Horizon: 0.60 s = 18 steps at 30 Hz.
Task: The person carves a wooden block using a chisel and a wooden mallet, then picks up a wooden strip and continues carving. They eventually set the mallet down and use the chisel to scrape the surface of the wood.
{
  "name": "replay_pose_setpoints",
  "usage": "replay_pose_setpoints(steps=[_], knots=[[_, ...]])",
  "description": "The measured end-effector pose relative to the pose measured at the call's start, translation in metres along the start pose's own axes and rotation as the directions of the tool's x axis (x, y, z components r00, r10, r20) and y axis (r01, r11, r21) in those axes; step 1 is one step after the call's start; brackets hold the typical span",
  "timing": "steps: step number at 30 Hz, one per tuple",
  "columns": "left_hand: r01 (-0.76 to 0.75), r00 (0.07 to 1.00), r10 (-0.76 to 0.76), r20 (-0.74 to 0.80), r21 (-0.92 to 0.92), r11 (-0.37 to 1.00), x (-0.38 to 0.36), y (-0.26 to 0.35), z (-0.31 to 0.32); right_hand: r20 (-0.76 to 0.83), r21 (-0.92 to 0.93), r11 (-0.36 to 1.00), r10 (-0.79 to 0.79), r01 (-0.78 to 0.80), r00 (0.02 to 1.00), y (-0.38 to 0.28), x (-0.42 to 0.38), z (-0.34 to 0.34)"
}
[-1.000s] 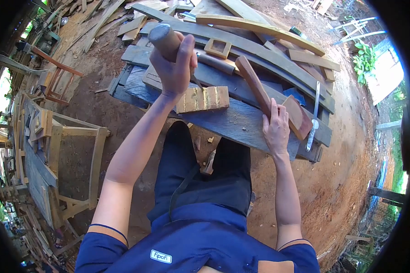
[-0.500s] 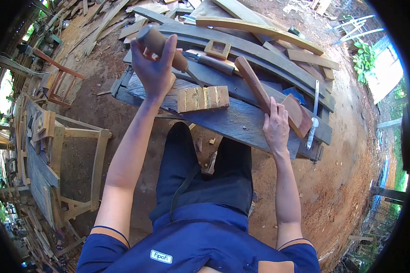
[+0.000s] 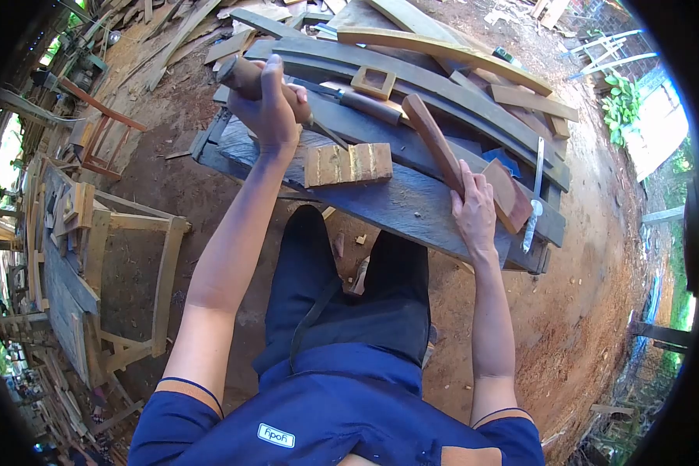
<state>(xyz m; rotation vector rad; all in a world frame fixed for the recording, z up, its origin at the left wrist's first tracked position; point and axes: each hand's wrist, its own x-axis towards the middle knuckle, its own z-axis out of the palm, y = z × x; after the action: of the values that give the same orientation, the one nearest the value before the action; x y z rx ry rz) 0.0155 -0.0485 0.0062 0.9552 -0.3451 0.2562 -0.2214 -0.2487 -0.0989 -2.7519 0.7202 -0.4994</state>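
My left hand [image 3: 270, 113] is wrapped round the thick wooden handle of a chisel [image 3: 330, 133], thumb raised along it. The chisel slants down to the right, its tip at the upper edge of a light brown wooden block [image 3: 348, 165]. Several pale, rough grooves cross the block's near face. My right hand [image 3: 475, 206] is closed over the lower end of a long reddish-brown wooden bar [image 3: 433, 141], which lies slanted on the bench; the palm side is hidden. Just right of that hand is a reddish wooden piece with a flat face [image 3: 506, 194].
Behind the block, a second dark-handled tool [image 3: 370, 107] and a square wooden frame [image 3: 373, 81] lie on the dark bench [image 3: 412, 206]. Long curved boards [image 3: 443, 53] are stacked beyond. A metal ruler [image 3: 538, 167] lies at right. A wooden stand [image 3: 70, 272] is on the left.
The chisel handle has tipped lower on the left, and my left hand has turned with it. The chisel tip stays near the block's upper edge. My right hand and the bar have hardly moved.
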Motion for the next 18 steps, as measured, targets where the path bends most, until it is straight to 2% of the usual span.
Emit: replay_pose_setpoints(steps=[8, 10, 14, 16, 17, 18], knots=[[-0.048, 0.998, 0.046, 0.043, 0.043, 0.998, -0.009, -0.004, 0.013, -0.013, -0.008, 1.000, -0.016, 0.016, 1.000, 0.002, 0.000, 0.000], [-0.078, 0.992, 0.062, 0.111, 0.141, 0.987, -0.014, -0.003, 0.016, 0.030, -0.071, 0.997, -0.019, 0.021, 0.999, 0.001, -0.001, -0.003], [-0.153, 0.973, 0.113, 0.200, 0.195, 0.969, -0.023, -0.004, 0.024, 0.037, -0.144, 0.988, -0.054, 0.059, 0.998, -0.004, -0.004, -0.005], [-0.184, 0.970, 0.137, 0.202, 0.236, 0.954, -0.022, -0.014, 0.023, 0.122, -0.113, 0.994, 0.007, 0.007, 0.992, -0.005, -0.003, -0.006], [-0.261, 0.956, 0.199, 0.217, 0.306, 0.916, -0.019, -0.018, 0.022, 0.114, -0.112, 0.994, -0.001, 0.014, 0.993, -0.005, 0.001, -0.010], [-0.330, 0.938, 0.255, 0.236, 0.374, 0.867, -0.019, -0.022, 0.020, 0.180, 0.057, 0.998, 0.020, -0.031, 0.983, -0.004, 0.004, -0.016]])
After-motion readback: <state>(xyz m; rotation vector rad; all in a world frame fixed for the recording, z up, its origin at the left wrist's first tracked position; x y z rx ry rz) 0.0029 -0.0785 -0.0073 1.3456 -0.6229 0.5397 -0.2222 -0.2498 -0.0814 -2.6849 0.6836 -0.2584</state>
